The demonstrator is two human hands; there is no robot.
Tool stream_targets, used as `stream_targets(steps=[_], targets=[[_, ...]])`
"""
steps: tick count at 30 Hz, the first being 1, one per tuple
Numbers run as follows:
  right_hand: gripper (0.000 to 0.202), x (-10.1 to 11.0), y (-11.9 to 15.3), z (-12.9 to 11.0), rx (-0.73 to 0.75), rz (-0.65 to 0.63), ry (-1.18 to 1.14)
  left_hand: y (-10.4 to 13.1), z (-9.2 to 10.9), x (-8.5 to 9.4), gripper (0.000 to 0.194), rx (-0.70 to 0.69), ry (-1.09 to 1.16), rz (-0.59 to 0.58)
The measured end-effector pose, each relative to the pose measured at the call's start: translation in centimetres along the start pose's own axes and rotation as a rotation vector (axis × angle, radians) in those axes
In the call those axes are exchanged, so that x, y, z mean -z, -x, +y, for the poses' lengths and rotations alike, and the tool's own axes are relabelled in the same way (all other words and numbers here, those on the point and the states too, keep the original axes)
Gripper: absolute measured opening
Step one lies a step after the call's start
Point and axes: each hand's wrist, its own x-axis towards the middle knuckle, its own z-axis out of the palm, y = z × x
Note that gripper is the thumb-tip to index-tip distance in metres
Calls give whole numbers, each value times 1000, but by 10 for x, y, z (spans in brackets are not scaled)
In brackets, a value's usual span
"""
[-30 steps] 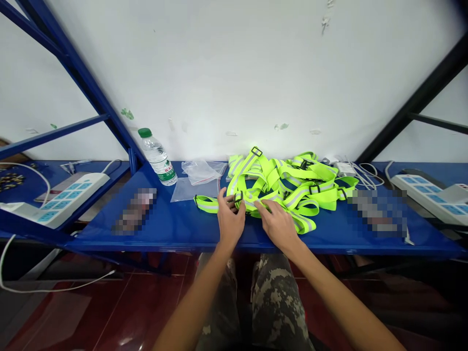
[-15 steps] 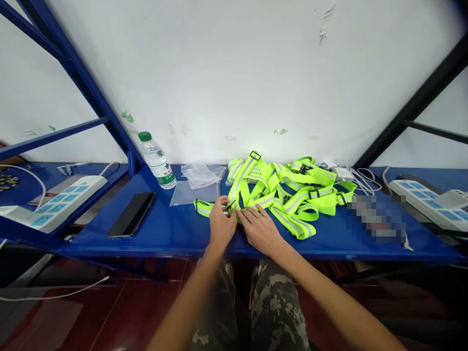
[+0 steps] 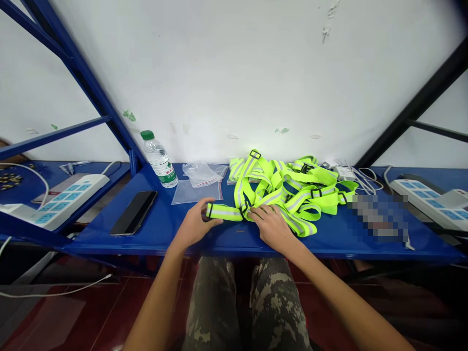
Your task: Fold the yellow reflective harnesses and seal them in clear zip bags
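A tangle of neon-yellow reflective straps (image 3: 272, 183) with silver stripes and black buckles lies across the blue table. One strap end (image 3: 226, 212), a short flat length with a black slider, stretches out to the left along the table. My left hand (image 3: 195, 225) has its thumb and fingers closed around the far tip of that length. At its other end, beside a black buckle (image 3: 243, 209), my right hand (image 3: 273, 228) pinches the webbing, its fingers bent over the straps. What sits under the right fingertips is partly hidden.
Clear plastic bags (image 3: 199, 183) lie behind my left hand. A water bottle (image 3: 161, 161) with a green cap and a dark phone (image 3: 134, 212) are farther left. White cables (image 3: 365, 178) sit right of the straps. Power strips (image 3: 69, 200) flank the table.
My left hand has moved left, away from my right hand, to the strap's end. The short strap length now lies straighter between both hands. My right hand has shifted slightly right.
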Motion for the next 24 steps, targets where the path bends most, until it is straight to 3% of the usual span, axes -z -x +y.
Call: stream_targets(steps=[3, 6, 8, 10, 12, 17, 21, 24], targets=[[42, -3, -2, 2, 22, 18, -36, -8, 16, -15, 41, -31, 329, -16], [42, -5, -3, 4, 35, 42, -64, -15, 29, -45, 29, -141, 316, -19], [40, -6, -2, 5, 29, 52, -67, -18, 30, -64, 32, -199, 276, 48], [40, -5, -1, 5, 17, 49, -71, -19, 26, -75, 52, -193, 230, 137], [40, -4, 0, 5, -2, 34, -79, -18, 22, -80, 61, -181, 109, 174], [36, 0, 0, 5, -63, 23, -88, -17, 24, -81, 49, -333, -278, 101], [30, 0, 0, 6, -64, 33, -144, -23, 27, -82, 52, -397, -307, -29], [25, 0, 0, 10, -50, 53, -313, -25, 23, -86, 52, -380, -305, -120]])
